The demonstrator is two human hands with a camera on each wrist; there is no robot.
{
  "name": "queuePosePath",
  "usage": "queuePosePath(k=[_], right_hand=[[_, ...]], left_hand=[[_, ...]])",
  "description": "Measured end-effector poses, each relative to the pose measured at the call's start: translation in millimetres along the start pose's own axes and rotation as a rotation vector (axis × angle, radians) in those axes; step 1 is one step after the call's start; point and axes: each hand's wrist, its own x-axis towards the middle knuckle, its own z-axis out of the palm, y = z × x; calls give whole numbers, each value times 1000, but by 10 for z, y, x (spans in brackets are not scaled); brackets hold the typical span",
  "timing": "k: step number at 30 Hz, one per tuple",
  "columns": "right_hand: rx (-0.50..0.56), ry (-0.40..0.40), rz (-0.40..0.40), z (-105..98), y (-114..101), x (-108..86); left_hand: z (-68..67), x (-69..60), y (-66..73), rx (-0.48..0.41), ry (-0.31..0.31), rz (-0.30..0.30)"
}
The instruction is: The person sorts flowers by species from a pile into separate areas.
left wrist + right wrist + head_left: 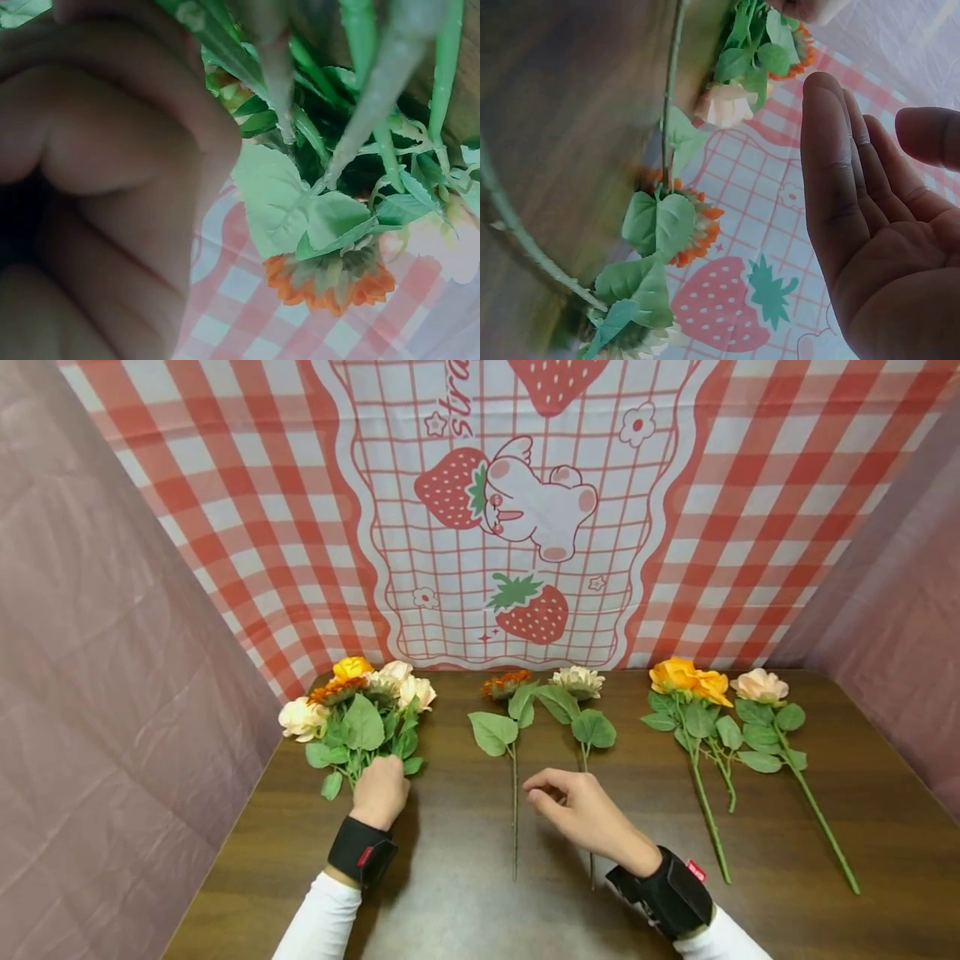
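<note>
We seem to be gathering a bunch (365, 722), orange and cream above leafy green, at the left of the worktop (450, 910); our left hand (379, 793) curls its fingers round it. Our right hand (592, 820) holds nothing, fingers together, thumb apart; next probably calls for pinching the loose orange flower (507, 683) by its stem.

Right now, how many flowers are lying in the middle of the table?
2: an orange flower, and a white flower to its right, partly covered by the right hand. None seems fully hidden there.
</note>
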Motion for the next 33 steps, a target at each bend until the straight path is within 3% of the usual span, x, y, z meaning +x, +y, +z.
queuePosePath(k=[5,10,16,26,29,33], right_hand=[[6,12,-4,-38,-21,83],[36,-15,3,-21,-68,119],[56,-22,8,30,-92,119],[71,-34,23,92,-112,63],[68,-34,24,102,-128,57],[52,-28,15,134,-152,44]], left_hand=[[-65,-4,1,-52,14,37],[-155,-12,-16,-115,-34,-20],[-231,-16,-65,-105,-75,-51],[-390,-41,-102,-118,-91,-8],[-443,-37,-96,-115,-63,12],[-484,-61,-85,-122,27,55]])
